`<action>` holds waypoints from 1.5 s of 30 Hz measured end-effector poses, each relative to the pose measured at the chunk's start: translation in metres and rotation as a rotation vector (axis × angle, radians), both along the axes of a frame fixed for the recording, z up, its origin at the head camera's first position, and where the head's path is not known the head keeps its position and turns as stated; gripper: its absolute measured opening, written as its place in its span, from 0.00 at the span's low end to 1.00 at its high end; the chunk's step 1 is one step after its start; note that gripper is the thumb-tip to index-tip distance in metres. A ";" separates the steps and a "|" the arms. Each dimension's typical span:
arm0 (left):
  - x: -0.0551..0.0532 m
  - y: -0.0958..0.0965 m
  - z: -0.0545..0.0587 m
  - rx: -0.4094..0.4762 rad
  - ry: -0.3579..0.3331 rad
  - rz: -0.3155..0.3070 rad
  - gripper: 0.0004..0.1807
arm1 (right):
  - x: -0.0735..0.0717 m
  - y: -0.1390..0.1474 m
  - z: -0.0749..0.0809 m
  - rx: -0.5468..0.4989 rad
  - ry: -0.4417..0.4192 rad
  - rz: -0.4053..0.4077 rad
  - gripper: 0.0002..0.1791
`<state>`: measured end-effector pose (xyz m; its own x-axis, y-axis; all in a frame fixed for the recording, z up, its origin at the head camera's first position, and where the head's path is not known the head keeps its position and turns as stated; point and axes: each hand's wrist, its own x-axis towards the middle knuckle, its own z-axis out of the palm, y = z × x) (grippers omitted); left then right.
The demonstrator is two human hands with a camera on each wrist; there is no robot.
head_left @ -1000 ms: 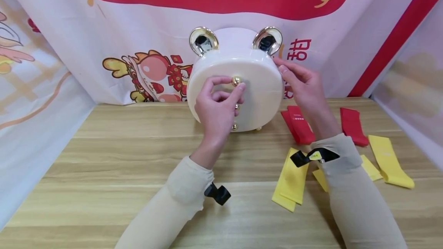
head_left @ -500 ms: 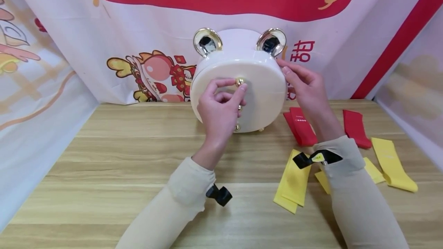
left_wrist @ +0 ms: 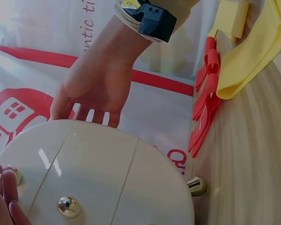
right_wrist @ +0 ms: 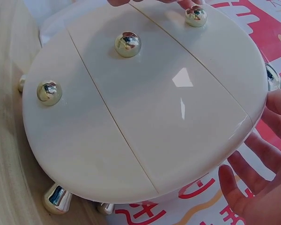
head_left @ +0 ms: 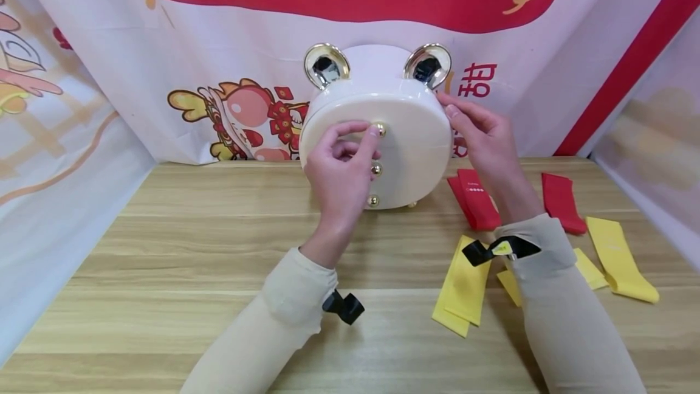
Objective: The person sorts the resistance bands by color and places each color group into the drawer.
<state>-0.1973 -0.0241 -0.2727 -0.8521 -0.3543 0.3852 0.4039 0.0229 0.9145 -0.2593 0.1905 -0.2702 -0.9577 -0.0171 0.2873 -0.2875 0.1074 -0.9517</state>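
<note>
A rounded white drawer cabinet [head_left: 415,151] stands at the back of the table, with two gold ear shapes on top and gold ball knobs down its front. Seams between its drawers show in the right wrist view. My left hand [head_left: 340,181] is at the top knob [head_left: 381,129], thumb and forefinger tips at its left edge; the knob shows beside them, not enclosed, and contact is unclear. My right hand [head_left: 487,138] rests its fingertips against the cabinet's upper right side. In the right wrist view, the right hand's fingers [right_wrist: 253,173] extend along that side.
Red fabric bands [head_left: 477,199] and yellow fabric bands [head_left: 462,287] lie on the wooden table [head_left: 219,248] to the right, some beneath my right forearm. A printed white and red cloth [head_left: 246,47] hangs directly behind the cabinet.
My left thumb and forefinger have slipped left off the top knob, which they pinched before. The right hand stays at the cabinet's side. The drawers look unmoved.
</note>
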 end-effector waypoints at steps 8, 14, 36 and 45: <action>-0.001 -0.015 0.015 -0.010 0.167 0.092 0.09 | 0.000 0.000 0.000 -0.003 -0.005 0.004 0.29; -0.003 -0.030 0.026 -0.040 0.205 0.124 0.09 | 0.000 0.000 0.000 -0.016 0.001 0.004 0.29; -0.041 -0.081 0.018 -0.198 0.254 -0.140 0.18 | 0.000 -0.001 0.000 -0.014 0.010 0.002 0.28; -0.045 -0.082 0.014 -0.224 0.166 -0.197 0.19 | 0.006 -0.005 0.005 0.025 0.082 -0.097 0.25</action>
<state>-0.2425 -0.1062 -0.2588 -0.8148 -0.0801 0.5741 0.5636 0.1224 0.8170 -0.2534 0.1858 -0.2654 -0.9284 0.0661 0.3656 -0.3515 0.1616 -0.9221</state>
